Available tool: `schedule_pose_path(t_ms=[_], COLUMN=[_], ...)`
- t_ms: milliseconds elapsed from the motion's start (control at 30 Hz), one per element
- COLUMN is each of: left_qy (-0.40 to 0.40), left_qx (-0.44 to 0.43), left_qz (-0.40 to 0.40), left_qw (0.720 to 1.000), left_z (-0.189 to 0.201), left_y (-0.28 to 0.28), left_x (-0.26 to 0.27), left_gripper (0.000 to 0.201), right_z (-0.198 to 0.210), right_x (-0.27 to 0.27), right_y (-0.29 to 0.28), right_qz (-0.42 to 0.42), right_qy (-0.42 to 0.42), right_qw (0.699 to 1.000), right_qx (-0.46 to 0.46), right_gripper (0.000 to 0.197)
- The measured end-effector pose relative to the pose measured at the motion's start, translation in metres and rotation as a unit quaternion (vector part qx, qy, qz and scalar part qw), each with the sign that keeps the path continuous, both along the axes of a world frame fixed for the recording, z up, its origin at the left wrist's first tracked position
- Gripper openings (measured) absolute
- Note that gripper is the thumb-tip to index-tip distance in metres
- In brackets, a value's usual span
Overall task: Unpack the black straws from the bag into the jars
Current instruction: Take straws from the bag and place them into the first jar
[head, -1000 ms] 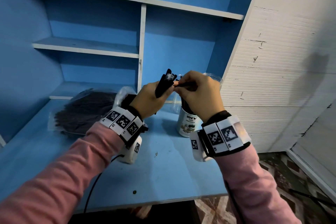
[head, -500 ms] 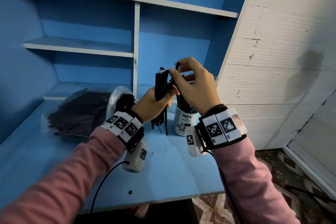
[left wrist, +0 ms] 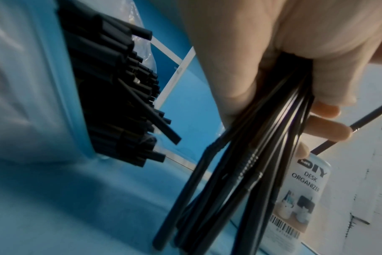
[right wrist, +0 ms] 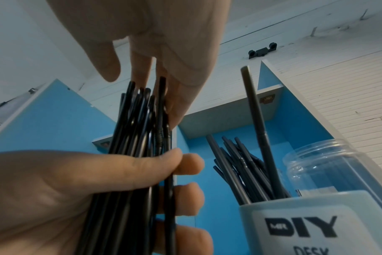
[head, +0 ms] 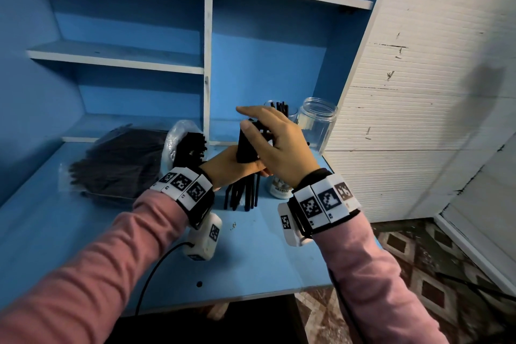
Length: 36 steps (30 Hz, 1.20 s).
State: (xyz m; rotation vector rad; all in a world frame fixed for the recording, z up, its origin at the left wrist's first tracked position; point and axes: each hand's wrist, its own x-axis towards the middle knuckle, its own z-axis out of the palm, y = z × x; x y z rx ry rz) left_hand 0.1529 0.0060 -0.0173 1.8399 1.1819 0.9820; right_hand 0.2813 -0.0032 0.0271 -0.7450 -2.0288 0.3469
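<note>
My left hand (head: 227, 167) grips a bundle of black straws (head: 245, 145) upright over the blue desk (head: 251, 257); their lower ends fan out close to the desktop. My right hand (head: 276, 142) lies over the bundle's top, fingers (right wrist: 177, 96) straight against the straw tips and the thumb apart. Just behind the hands stands a labelled jar (right wrist: 305, 224) holding several straws (right wrist: 240, 165), with an empty clear jar (head: 317, 123) to its right. The clear bag (head: 120, 159) full of straws lies to the left, its open mouth (left wrist: 111, 96) toward my left hand (left wrist: 273, 82).
Blue shelving with a white divider (head: 207, 64) rises behind the desk. A white panelled wall (head: 418, 120) closes the right side, right beside the jars. The desk's front edge (head: 223, 299) runs below my wrists, with patterned floor (head: 418, 274) beyond.
Both hands have come down with the bundle toward the desk. My right hand, which was pinching at the straw tops, now lies with straight fingers against them.
</note>
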Motion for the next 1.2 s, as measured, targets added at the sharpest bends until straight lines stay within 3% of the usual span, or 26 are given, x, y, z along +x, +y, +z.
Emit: schedule_pose_path(t_ms=[333,533,633,733,800,933,1200], left_qy=[-0.01,-0.045,-0.1,-0.166,-0.217,-0.317,-0.374], left_qx=[-0.017,-0.04,-0.055,-0.048,-0.035,-0.026,-0.024], left_qz=[-0.003,0.011,0.042,0.105,0.138,0.132,0.147], left_qw=[1.0,0.998,0.993,0.979,0.966,0.939,0.915], left_z=[0.002,0.001,0.001,0.001,0.004,0.012,0.02], left_y=[-0.003,-0.004,0.001,0.007,0.007,0.001,0.004], left_x=[0.002,0.0,-0.007,-0.014,-0.015,-0.014,-0.012], left_gripper=[0.012,0.01,0.02,0.024,0.022,0.027,0.023], right_z=[-0.005,-0.005,-0.008,-0.014,-0.022,-0.045,-0.048], right_x=[-0.002,0.0,0.002,0.002,0.0,-0.009,-0.034], right_y=[0.004,0.002,-0.001,-0.003,-0.003,0.001,-0.004], right_qz=[-0.025,-0.033,-0.057,-0.076,-0.072,-0.07,-0.149], right_qy=[-0.006,-0.02,0.025,0.065,0.043,-0.071,-0.219], right_qw=[0.999,0.999,0.998,0.994,0.996,0.993,0.959], right_qx=[0.019,0.006,0.02,0.033,0.02,-0.063,-0.104], right_gripper=[0.025,0.034,0.038,0.024,0.011,0.012,0.027])
